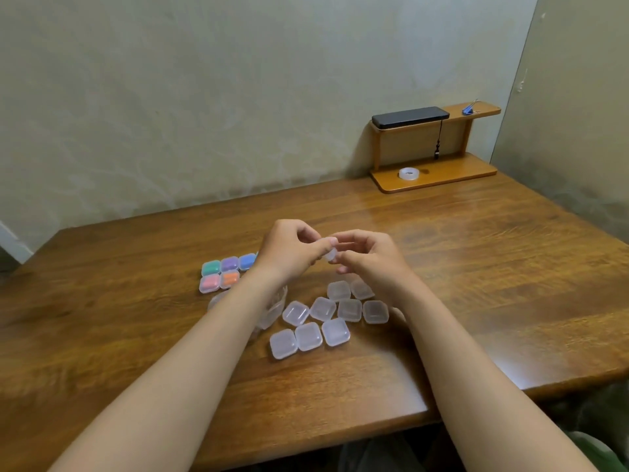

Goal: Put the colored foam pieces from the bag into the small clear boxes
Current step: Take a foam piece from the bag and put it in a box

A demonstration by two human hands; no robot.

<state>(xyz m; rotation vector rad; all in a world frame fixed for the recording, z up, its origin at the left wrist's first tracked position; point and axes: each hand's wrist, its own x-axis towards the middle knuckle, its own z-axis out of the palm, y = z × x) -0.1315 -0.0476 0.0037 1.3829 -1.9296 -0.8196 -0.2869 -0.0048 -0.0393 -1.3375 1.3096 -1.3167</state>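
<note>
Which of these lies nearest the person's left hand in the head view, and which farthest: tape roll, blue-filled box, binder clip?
From the left hand:
1. blue-filled box, just to its left.
2. tape roll, at the foot of the stand.
3. binder clip, on its top shelf.

We take the empty boxes (335, 332) on the desk (476, 267) as anchor. Filled boxes (224, 272) sit left-behind them, and the bag (274, 306) lies just left of them under our forearm. Left hand (289, 250) and right hand (371, 257) pinch a held box (329, 255) above-behind them. The shelf (456, 173) stands far right-behind them, with a flat device (410, 116) on top and a tape roll (408, 173) on its base.
</note>
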